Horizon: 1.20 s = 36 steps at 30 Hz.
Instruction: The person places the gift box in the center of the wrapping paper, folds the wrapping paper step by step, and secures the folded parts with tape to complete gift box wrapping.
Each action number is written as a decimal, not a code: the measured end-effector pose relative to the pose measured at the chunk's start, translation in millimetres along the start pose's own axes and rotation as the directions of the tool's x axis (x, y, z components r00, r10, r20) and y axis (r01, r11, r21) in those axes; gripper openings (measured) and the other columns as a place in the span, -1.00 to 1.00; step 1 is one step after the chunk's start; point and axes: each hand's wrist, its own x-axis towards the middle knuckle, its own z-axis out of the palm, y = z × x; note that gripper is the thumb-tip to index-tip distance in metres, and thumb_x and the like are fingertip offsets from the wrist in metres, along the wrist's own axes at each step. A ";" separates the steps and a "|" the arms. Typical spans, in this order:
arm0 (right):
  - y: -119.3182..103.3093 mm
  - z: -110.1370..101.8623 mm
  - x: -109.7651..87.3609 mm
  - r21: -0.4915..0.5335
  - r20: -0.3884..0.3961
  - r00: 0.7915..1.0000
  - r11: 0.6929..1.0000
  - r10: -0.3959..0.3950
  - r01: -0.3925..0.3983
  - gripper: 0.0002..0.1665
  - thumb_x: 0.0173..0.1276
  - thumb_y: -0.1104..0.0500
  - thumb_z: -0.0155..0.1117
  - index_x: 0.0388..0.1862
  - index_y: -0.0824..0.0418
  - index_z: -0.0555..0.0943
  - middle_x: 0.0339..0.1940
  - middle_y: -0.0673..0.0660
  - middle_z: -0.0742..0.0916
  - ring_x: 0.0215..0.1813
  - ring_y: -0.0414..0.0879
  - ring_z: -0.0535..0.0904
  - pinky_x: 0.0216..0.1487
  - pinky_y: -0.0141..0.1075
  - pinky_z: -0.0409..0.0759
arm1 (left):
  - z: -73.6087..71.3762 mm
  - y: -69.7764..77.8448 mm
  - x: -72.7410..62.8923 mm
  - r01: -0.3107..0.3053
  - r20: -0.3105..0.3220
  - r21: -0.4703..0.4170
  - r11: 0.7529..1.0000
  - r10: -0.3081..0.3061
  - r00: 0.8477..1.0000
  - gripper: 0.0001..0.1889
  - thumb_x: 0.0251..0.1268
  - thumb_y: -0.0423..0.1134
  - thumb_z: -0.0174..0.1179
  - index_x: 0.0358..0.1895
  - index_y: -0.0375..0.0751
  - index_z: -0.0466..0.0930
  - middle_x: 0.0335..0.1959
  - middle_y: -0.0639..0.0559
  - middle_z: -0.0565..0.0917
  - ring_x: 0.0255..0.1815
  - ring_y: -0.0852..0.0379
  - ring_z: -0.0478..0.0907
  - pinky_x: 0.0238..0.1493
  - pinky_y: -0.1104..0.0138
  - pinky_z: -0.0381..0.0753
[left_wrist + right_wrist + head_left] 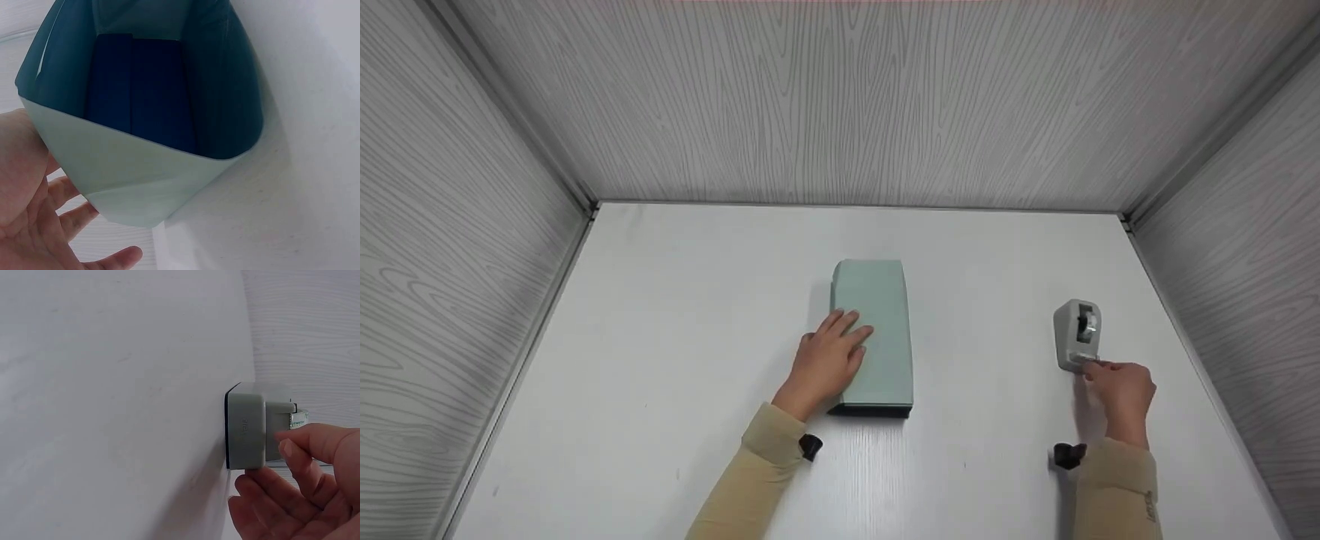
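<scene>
A light green paper bag (877, 330) lies flat on the table, long side running away from me. In the left wrist view its near end gapes, showing a dark blue inside. My left hand (826, 361) rests on its left edge with fingers spread over the top. To the right, a grey tape dispenser (1066, 334) stands with a roll of clear tape (1087, 324) in it. My right hand (1121, 386) is at its near end, thumb and forefinger pinching the tape's loose end. Green print shows on the tape (299, 419) in the right wrist view.
The white table (675, 315) is bounded by a grey wood-grain back panel (840, 105) and side panels on the left (450, 247) and right (1245, 225). The dispenser stands near the table's right edge.
</scene>
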 end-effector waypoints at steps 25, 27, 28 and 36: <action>-7.2 7.4 -18.8 0.112 0.311 0.948 0.993 -0.076 0.042 -0.34 0.54 -0.17 -0.08 0.01 0.46 0.49 -0.15 0.20 0.64 -0.16 -0.08 0.58 -0.16 -0.29 0.60 | 1.1 -0.4 1.1 0.010 0.014 0.008 1.000 -0.010 1.000 -0.61 0.53 -0.05 -0.01 0.33 0.10 0.51 0.44 0.03 0.34 0.50 0.01 0.13 0.12 -0.09 0.44; -11.8 13.1 -21.1 0.115 0.326 0.940 0.991 -0.102 0.068 -0.30 0.54 -0.20 -0.09 0.04 0.47 0.48 -0.15 0.20 0.63 -0.15 -0.07 0.58 -0.14 -0.29 0.60 | 1.9 -0.6 1.0 0.010 0.010 0.013 1.000 -0.010 1.000 -0.61 0.53 -0.05 -0.01 0.33 0.10 0.51 0.43 0.04 0.34 0.49 0.01 0.13 0.12 -0.08 0.44; -14.1 15.9 -22.2 0.120 0.333 0.936 0.990 -0.116 0.080 -0.29 0.54 -0.21 -0.09 0.05 0.48 0.48 -0.14 0.21 0.63 -0.14 -0.06 0.58 -0.14 -0.29 0.60 | 2.4 -0.7 1.0 0.010 0.009 0.015 1.000 -0.010 1.000 -0.61 0.53 -0.05 -0.01 0.33 0.10 0.51 0.43 0.04 0.34 0.49 0.02 0.13 0.12 -0.08 0.44; -37.7 38.4 -30.8 0.186 0.429 0.867 0.964 -0.254 0.191 -0.30 0.56 -0.25 -0.14 -0.07 0.42 0.48 -0.16 0.21 0.61 -0.11 -0.03 0.59 -0.09 -0.22 0.59 | 0.7 0.6 0.0 0.002 -0.007 0.007 1.000 -0.002 1.000 -0.62 0.53 -0.06 0.00 0.32 0.08 0.52 0.43 0.02 0.36 0.49 0.00 0.15 0.12 -0.10 0.44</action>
